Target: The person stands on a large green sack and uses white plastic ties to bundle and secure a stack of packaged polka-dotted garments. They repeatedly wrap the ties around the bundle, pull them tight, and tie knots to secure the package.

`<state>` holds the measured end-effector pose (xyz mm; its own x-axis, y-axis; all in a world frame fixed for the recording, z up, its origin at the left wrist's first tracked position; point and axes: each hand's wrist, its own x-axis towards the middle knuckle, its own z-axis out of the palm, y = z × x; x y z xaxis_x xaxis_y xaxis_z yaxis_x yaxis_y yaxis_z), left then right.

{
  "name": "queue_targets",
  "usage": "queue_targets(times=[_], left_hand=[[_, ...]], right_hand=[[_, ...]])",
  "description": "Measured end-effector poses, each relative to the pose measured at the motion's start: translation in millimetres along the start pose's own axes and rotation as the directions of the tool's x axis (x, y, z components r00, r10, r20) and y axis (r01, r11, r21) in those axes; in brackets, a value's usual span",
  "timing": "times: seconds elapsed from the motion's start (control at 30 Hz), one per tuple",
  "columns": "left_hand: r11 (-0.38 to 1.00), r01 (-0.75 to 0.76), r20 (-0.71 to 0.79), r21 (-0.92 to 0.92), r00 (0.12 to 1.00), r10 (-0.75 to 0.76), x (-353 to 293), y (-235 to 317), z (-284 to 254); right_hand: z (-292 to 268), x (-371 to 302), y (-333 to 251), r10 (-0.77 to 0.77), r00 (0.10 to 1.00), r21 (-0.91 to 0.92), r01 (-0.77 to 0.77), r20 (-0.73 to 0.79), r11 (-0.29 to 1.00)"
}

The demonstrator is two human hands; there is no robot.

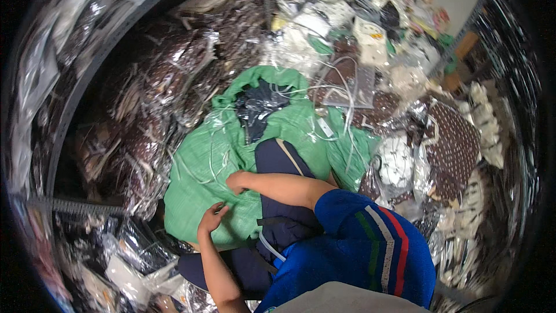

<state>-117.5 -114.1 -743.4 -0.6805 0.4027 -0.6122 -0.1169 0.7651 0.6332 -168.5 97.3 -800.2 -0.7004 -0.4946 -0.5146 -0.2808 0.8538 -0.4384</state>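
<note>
A large green woven sack (197, 197) lies before me, its mouth (260, 75) spread at the far end with dark shiny plastic (259, 107) showing inside. My right hand (236, 181) is closed low over the sack's middle; whatever its fingers hold is hidden. Beside that hand, a thin white cord (215, 159) loops across the green cloth. Over the sack's near part is my left hand (214, 218), fingers apart and holding nothing. My dark-trousered leg (284, 174) rests against the sack.
Clear-wrapped brown dotted packages (174, 81) pile up at the left and another dotted bundle (454, 145) sits at the right. White plastic-wrapped items (313, 29) heap up at the back. Dark frame bars (87, 75) curve along the left side.
</note>
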Motion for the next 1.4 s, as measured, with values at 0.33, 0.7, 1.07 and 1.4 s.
queue_targets(times=[0.33,0.7,1.07,1.4], left_hand=[[0.956,-0.203,-0.041,-0.213,0.979,0.199,40.3,-19.0,25.3],[0.54,-0.192,-0.24,-0.819,0.971,-0.019,24.5,-9.9,-19.7],[0.996,0.062,0.157,-0.061,0.986,-0.052,33.8,-41.7,2.4],[0.984,-0.169,-0.126,-0.053,0.979,0.161,35.6,-50.8,-13.6]], right_hand=[[37.0,-9.7,-29.5,-0.263,0.957,0.085,0.254,0.119,0.964],[49.0,8.8,-0.8,-0.092,0.953,0.177,0.148,-0.289,0.973],[15.3,-6.0,-23.2,0.043,0.926,0.248,0.056,-0.375,0.967],[43.9,9.0,-15.0,-0.187,0.979,0.023,0.189,-0.087,0.982]])
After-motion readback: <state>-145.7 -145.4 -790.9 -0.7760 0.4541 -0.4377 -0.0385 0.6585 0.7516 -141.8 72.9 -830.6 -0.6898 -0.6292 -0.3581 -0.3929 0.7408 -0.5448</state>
